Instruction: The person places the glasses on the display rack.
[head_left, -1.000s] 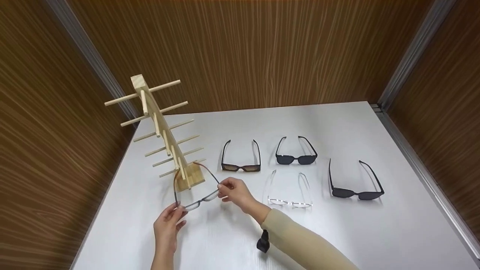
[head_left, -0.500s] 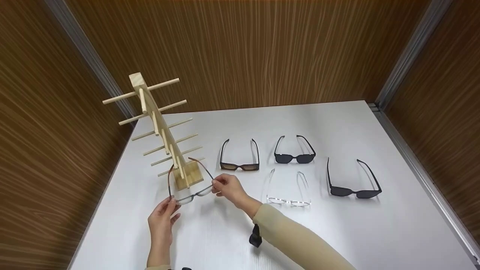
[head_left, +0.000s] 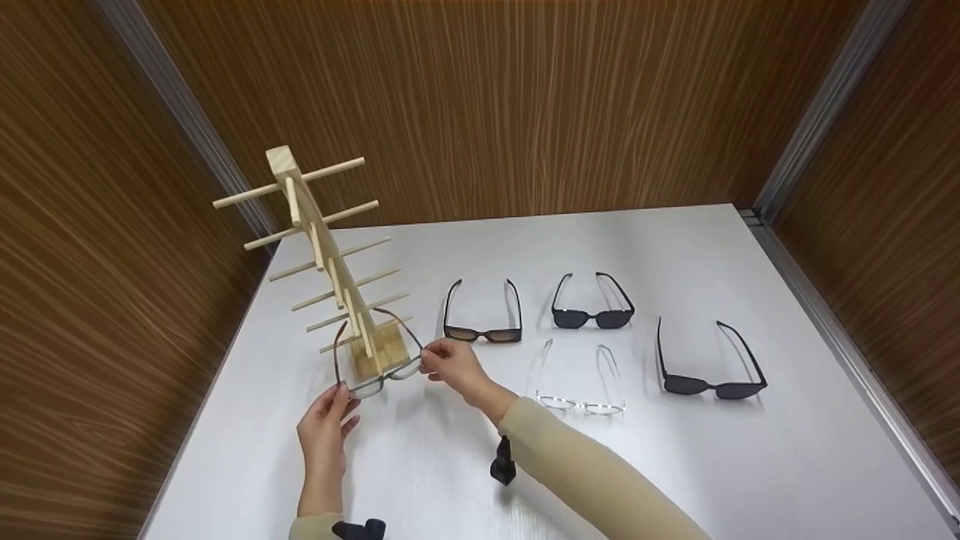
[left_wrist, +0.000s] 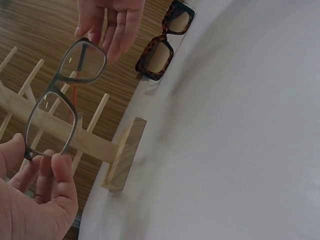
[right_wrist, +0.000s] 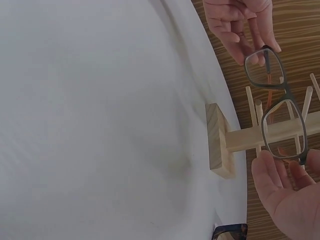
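Note:
Both hands hold one pair of dark-framed eyeglasses [head_left: 367, 388] with clear lenses and reddish-brown temple tips. My left hand [head_left: 324, 420] pinches the frame's left corner by the hinge; my right hand [head_left: 455, 369] pinches the right corner. The temples are unfolded and point away from me, one on each side of the lower part of a wooden peg rack [head_left: 330, 259]. In the left wrist view the eyeglasses [left_wrist: 55, 95] stand in front of the rack's post [left_wrist: 50, 122]. Whether the frame touches a peg, I cannot tell.
On the white table [head_left: 675, 465] lie tortoiseshell sunglasses [head_left: 482, 334], black sunglasses [head_left: 592, 319], another black pair [head_left: 712, 388] at right, and clear-framed glasses [head_left: 579, 406] near my right forearm. Wood-grain panels [head_left: 510, 105] enclose the table at the back and sides.
The eyeglasses, held in both hands, have moved away from me and slightly left, closer to the rack's lower pegs. The other glasses stay where they were.

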